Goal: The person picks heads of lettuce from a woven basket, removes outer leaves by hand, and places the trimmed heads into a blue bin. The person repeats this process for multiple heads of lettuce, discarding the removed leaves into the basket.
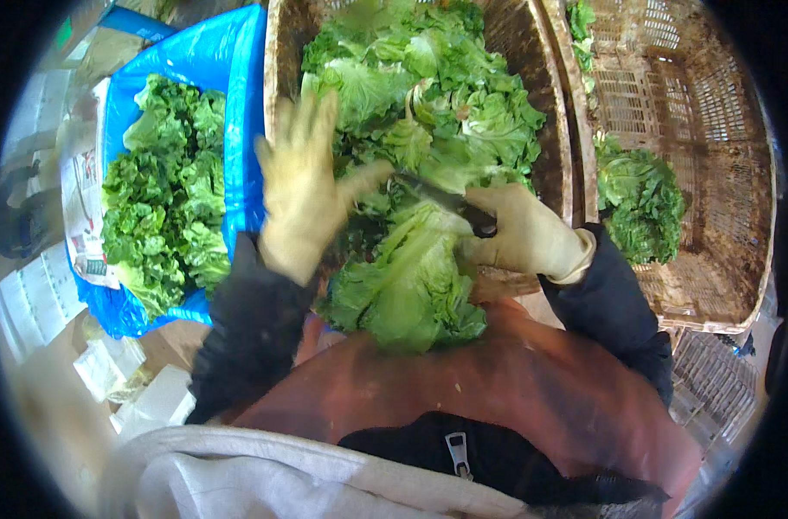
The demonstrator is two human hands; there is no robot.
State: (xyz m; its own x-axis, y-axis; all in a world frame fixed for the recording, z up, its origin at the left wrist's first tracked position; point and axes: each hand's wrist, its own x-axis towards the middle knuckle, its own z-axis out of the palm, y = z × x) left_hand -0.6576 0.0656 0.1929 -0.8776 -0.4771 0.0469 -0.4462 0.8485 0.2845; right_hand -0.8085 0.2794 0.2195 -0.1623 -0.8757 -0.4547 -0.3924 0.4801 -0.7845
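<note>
My right hand (520, 233), in a pale rubber glove, is closed on the dark handle of a knife (439, 194) whose blade points up and left. Against that hand lies a head of leafy lettuce (410, 279), its pale stem end up, at the near edge of the middle crate. My left hand (309, 181), gloved alike and blurred, is spread flat over the crate's left side, holding nothing. More loose lettuce (433, 97) fills the dirty plastic crate (556, 97) beyond both hands. Whether the right hand's fingers also grip the lettuce is hidden.
On the left stands a container lined with a blue plastic bag (243, 117), holding leafy lettuce (166, 194) beside a printed paper (85, 214). A second brown crate (718, 214) on the right holds a bunch of greens (640, 201). White boxes (153, 402) lie at lower left.
</note>
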